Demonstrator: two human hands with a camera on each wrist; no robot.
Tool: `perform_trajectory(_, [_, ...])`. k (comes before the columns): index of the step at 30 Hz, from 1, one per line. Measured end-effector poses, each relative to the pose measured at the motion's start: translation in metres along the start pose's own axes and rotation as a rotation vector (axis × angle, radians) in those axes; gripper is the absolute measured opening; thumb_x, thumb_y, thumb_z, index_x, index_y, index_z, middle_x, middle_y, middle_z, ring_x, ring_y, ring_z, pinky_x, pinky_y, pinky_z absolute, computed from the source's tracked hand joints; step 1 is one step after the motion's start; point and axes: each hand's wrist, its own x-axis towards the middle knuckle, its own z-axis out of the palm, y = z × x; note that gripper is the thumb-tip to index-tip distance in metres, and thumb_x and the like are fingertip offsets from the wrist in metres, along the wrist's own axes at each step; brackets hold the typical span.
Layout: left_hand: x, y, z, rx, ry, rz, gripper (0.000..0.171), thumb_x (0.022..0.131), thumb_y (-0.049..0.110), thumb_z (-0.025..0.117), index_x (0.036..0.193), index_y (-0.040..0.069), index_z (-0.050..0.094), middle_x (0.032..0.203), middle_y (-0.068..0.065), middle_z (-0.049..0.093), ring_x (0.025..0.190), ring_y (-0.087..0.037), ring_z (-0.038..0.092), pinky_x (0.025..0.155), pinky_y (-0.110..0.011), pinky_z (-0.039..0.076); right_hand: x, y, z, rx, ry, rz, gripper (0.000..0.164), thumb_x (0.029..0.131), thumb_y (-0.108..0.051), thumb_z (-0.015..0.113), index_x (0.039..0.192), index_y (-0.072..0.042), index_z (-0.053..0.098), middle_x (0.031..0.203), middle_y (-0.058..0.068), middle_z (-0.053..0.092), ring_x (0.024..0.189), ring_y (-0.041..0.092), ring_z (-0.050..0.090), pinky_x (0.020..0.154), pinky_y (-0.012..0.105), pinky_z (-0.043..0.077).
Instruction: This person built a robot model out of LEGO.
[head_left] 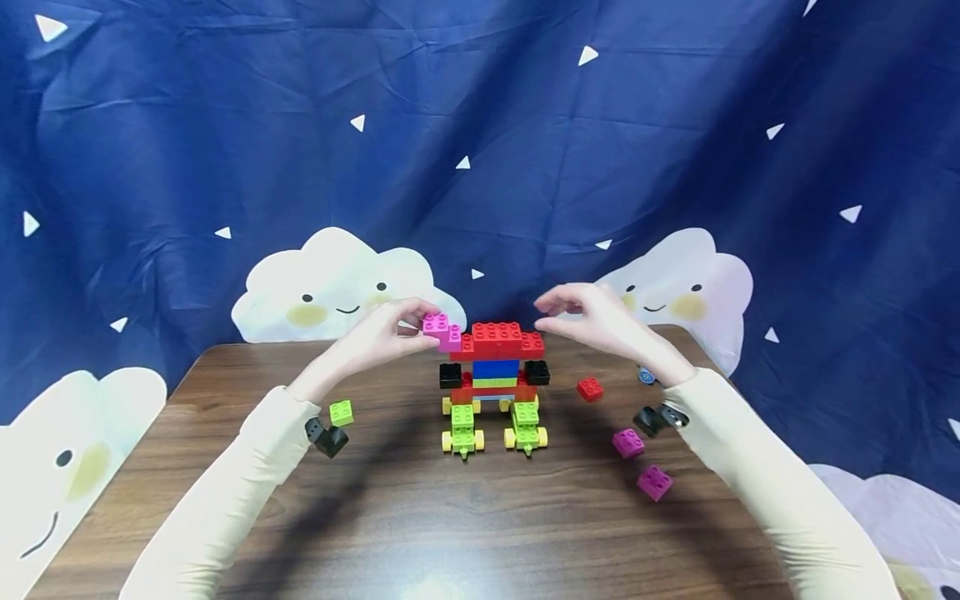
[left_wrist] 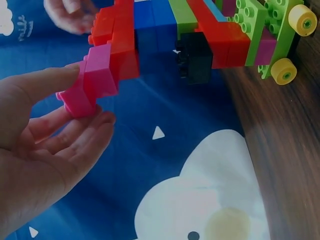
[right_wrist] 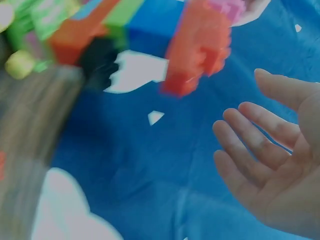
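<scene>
A toy-block figure stands on the table, with a red block (head_left: 497, 336) on top, a blue middle (head_left: 495, 370) and green wheeled bases (head_left: 462, 429). Two stepped pink blocks (head_left: 448, 335) sit at the left end of its red top row. My left hand (head_left: 382, 337) pinches the outer pink block (left_wrist: 79, 100) between thumb and fingers. In the left wrist view the inner pink block (left_wrist: 101, 70) touches the red row. Just right of the figure's top, my right hand (head_left: 588, 317) is held in the air, fingers (right_wrist: 250, 145) apart from the blocks and holding nothing.
Black blocks (head_left: 450, 375) stick out from the figure's sides. On the wooden table (head_left: 420, 525) lie a green block (head_left: 341, 412) at left, and a red block (head_left: 590, 389) and two magenta blocks (head_left: 628, 443) at right. A blue curtain (head_left: 480, 208) hangs behind.
</scene>
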Motion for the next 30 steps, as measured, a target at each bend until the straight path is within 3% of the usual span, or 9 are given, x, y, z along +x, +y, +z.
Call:
perform_trajectory(8, [-0.004,-0.004,0.003,0.014,0.013,-0.01,0.046,0.085,0.016,0.078,0.126,0.004,0.062,0.113,-0.012,0.069,0.104,-0.027,0.065,0.09,-0.041,0.059,-0.049,0.051,0.01,-0.062,-0.03,0.008,0.026,0.086,-0.021,0.077,0.107,-0.005,0.073,0.105,0.011,0.076,0.101,0.027,0.071,0.089,0.047,0.055])
perform_trajectory(13, [-0.003,-0.003,0.005,0.022,0.019,-0.012,0.049,0.084,0.018,0.079,0.127,0.004,0.062,0.115,-0.013,0.069,0.106,-0.028,0.066,0.09,-0.042,0.059,-0.076,0.088,0.015,-0.043,-0.051,0.024,0.026,0.083,-0.02,0.08,0.104,-0.007,0.073,0.102,0.009,0.076,0.096,0.029,0.071,0.085,0.045,0.057])
perform_trajectory(19, [0.0,-0.001,0.008,0.031,0.014,-0.01,0.051,0.083,0.017,0.081,0.128,0.003,0.061,0.114,-0.013,0.07,0.106,-0.028,0.066,0.09,-0.042,0.059,-0.11,0.127,0.021,0.058,-0.205,0.041,0.034,0.082,-0.021,0.081,0.109,-0.004,0.07,0.109,0.016,0.073,0.101,0.031,0.071,0.086,0.042,0.059])
perform_trajectory(23, [0.001,0.0,0.009,0.036,0.006,-0.008,0.051,0.083,0.016,0.08,0.128,0.003,0.061,0.115,-0.013,0.07,0.107,-0.029,0.067,0.09,-0.043,0.059,-0.129,0.14,0.026,0.095,-0.3,0.075,0.038,0.083,-0.023,0.08,0.112,-0.002,0.069,0.111,0.016,0.073,0.105,0.027,0.07,0.089,0.038,0.058])
perform_trajectory(30, [0.004,0.001,0.011,0.037,0.002,-0.015,0.051,0.083,0.016,0.08,0.128,0.003,0.06,0.115,-0.013,0.069,0.106,-0.028,0.066,0.095,-0.045,0.056,-0.141,0.148,0.033,0.153,-0.349,0.057,0.04,0.08,-0.019,0.082,0.112,0.002,0.068,0.11,0.018,0.072,0.1,0.028,0.069,0.089,0.044,0.057])
